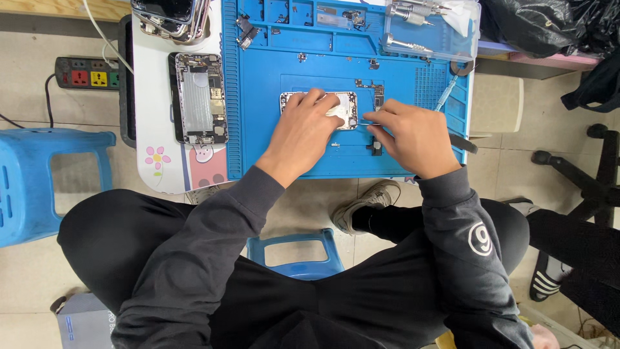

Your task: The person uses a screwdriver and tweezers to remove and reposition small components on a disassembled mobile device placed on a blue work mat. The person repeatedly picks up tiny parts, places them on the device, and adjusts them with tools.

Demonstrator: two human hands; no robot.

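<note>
Pressing flat with spread fingers, the left hand (pixel 309 124) holds down the opened phone body (pixel 319 110) in the middle of the blue work mat (pixel 271 129). The right hand (pixel 413 136) pinches thin tweezers (pixel 366 123) at the phone's right edge.

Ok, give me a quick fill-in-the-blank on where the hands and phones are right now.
1. The left hand rests on the opened phone that lies on the ____ work mat.
2. The right hand holds thin ____ at the phone's right edge.
3. A second opened phone lies off the mat, to its ____.
4. The power strip sits on the ____.

Missing words: blue; tweezers; left; floor
</note>
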